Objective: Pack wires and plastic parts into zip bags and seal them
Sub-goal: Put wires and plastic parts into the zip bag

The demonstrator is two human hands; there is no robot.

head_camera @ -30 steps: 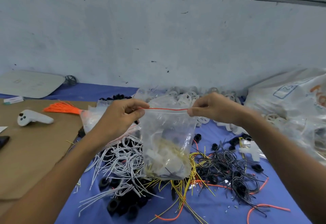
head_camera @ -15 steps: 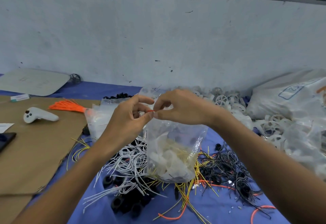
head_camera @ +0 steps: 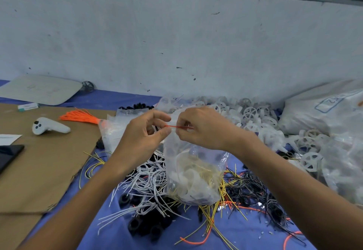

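sealing in hand. left grip [head_camera: 145,131] and right grip [head_camera: 202,129] both pinched on red zip strip [head_camera: 176,126] of filled zip bag [head_camera: 194,173], hanging at 6 o'clock from them over loose wires [head_camera: 149,179]. next, probably: press along strip toward 3 o'clock, no gaps.

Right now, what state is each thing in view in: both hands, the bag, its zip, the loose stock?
left hand: pinching the red zip strip.
right hand: pinching the same strip, close beside the left.
zip bag: filled, hanging from its top edge.
red zip strip: sealed or not, cannot tell.
white wires: loose in a pile.
black wires: loose, tangled.
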